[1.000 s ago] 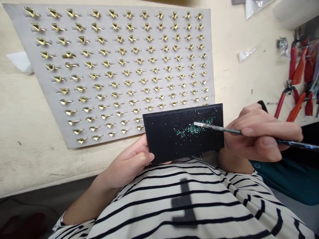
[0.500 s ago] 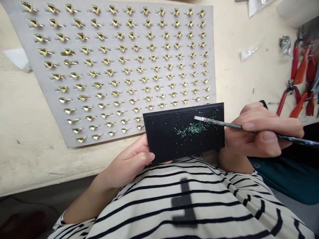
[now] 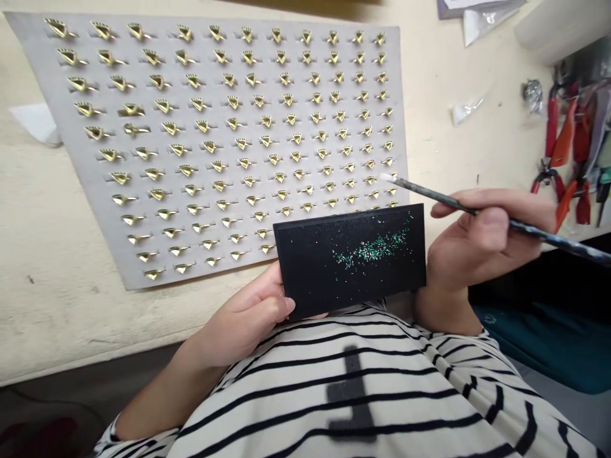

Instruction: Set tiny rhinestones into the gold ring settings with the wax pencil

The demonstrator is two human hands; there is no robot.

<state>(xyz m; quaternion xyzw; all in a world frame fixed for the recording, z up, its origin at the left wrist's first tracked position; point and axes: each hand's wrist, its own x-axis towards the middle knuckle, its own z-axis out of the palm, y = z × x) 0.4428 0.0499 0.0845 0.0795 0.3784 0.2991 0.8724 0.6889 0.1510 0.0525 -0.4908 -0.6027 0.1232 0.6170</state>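
Now the left hand is gripping a rectangular black slab strewn with glittery grains; the right hand, pinching a slender brush, is drawing it clear.

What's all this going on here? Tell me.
The left hand holds a black tray by its left side, tiny green and pale specks scattered on it. The right hand holds a thin brush, its white tip past the tray's far edge, over the grey board where rows of gold-coloured rings sit; whether it touches one is unclear.
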